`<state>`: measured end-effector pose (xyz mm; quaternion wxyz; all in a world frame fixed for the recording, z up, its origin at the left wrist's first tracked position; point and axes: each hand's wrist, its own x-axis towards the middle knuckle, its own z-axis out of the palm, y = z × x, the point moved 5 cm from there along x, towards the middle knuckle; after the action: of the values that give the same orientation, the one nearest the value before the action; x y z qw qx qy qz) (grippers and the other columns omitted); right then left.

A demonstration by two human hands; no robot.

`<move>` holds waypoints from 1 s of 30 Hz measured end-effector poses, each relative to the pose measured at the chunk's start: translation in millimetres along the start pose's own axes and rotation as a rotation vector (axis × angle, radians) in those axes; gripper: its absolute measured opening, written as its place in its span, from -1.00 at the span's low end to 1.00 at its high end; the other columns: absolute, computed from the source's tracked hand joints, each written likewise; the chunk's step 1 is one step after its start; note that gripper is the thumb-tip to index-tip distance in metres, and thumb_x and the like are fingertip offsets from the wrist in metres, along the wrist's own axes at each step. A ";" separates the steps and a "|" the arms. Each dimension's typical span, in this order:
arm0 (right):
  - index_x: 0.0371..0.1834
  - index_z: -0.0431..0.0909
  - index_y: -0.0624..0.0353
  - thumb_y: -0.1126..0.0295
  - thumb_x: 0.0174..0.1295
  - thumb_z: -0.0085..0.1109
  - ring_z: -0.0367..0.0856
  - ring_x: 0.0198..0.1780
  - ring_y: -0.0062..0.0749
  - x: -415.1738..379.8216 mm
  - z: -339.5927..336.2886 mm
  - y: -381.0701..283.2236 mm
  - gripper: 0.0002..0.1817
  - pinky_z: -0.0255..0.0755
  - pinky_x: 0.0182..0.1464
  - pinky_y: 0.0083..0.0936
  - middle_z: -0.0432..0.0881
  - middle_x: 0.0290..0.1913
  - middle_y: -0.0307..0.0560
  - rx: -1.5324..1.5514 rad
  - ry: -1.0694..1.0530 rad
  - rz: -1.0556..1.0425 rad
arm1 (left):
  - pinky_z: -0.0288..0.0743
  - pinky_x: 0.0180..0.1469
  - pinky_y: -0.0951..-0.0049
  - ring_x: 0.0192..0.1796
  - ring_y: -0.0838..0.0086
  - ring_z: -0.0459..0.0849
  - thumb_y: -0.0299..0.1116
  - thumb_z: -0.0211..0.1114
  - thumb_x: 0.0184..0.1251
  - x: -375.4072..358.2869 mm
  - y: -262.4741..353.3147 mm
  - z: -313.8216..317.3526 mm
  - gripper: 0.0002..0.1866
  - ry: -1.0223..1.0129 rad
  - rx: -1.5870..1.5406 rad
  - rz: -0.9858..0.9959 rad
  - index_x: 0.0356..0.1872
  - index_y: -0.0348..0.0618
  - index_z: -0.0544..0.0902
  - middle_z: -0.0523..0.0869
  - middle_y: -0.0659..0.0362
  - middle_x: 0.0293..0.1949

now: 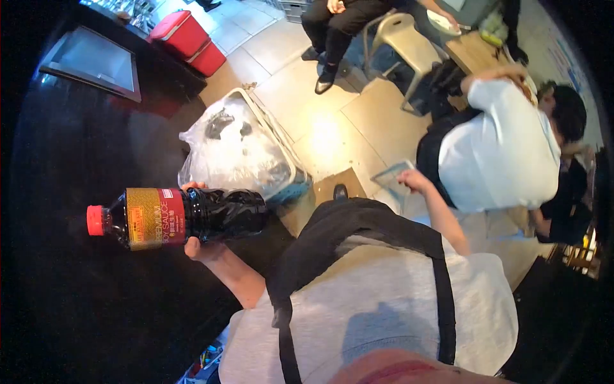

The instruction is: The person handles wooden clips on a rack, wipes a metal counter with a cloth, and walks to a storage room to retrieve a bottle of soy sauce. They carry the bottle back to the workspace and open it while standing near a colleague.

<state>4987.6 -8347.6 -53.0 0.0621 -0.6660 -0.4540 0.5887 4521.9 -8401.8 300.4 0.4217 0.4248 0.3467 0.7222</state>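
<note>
My left hand (197, 248) is wrapped round a large bottle of soy sauce (157, 217), thumb on the near side and fingers partly hidden behind it. The bottle lies sideways in the view, its red cap pointing left, over a dark surface; its label is red and gold. Out to the right, my right hand (416, 182) has its fingers curled closed at the edge of a pale, see-through rectangular thing (389, 180). I cannot tell what that hand holds.
A bin lined with a clear bag (233, 147) stands beyond the bottle. Red boxes (185, 41) are at the upper left. A person in a white shirt (499, 147) bends over a wooden table (474, 52) at right. Another person sits near a beige chair (400, 35).
</note>
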 end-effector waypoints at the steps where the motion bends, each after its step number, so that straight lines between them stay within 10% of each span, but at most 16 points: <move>1: -0.61 0.48 0.10 0.18 0.01 0.11 0.27 -0.73 -0.60 8.1 0.4 2.0 -0.76 0.19 -0.75 -0.57 0.30 -0.74 -0.35 0.020 -0.015 0.035 | 0.26 0.15 0.34 0.07 0.27 0.37 0.06 0.31 -0.35 19.9 -4.9 -0.7 -0.06 0.017 0.000 0.005 0.07 -0.39 0.21 0.36 -0.05 -0.03; 8: -0.68 0.50 0.14 0.23 -0.02 0.12 0.25 -0.72 -0.54 80.6 -27.7 -6.1 -0.76 0.12 -0.74 -0.54 0.35 -0.75 -0.26 0.099 0.234 -0.105 | 0.22 0.18 0.32 0.07 0.21 0.36 -0.04 0.33 -0.39 151.4 -44.3 37.1 -0.06 0.059 -0.035 0.022 0.10 -0.36 0.18 0.34 -0.08 -0.02; 15: -0.64 0.53 0.12 0.18 0.05 0.12 0.13 -0.71 -0.69 217.9 -100.4 -151.6 -0.73 0.03 -0.66 -0.58 0.29 -0.79 -0.37 0.193 0.154 0.001 | 0.15 0.21 0.28 0.07 0.16 0.34 -0.05 0.30 -0.33 282.0 -90.3 36.7 -0.08 0.095 -0.062 0.190 0.14 -0.29 0.15 0.34 -0.11 -0.01; 26: -0.65 0.41 0.09 0.16 0.13 0.05 0.14 -0.73 -0.76 450.7 -116.3 -618.1 -0.69 0.01 -0.71 -0.71 0.29 -0.74 -0.40 0.079 -0.002 -0.649 | 0.19 0.18 0.29 0.13 0.21 0.31 -0.02 0.31 -0.31 428.1 -127.5 -53.4 -0.08 0.353 0.072 0.334 0.09 -0.42 0.18 0.33 -0.08 0.02; 30: -0.50 0.49 0.10 0.12 0.11 0.05 0.06 -0.77 -0.66 523.9 -122.6 -725.7 -0.73 -0.03 -0.74 -0.67 0.19 -0.77 -0.40 0.150 0.013 -0.516 | 0.21 0.17 0.27 0.13 0.20 0.31 -0.02 0.30 -0.28 517.1 -124.8 -94.0 -0.10 0.385 0.186 0.358 0.10 -0.41 0.18 0.32 -0.06 0.02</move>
<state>4649.8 -7516.1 50.5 0.2620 -0.5255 -0.5634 0.5812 4329.4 -7897.5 321.8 0.1727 0.3711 0.4047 0.8178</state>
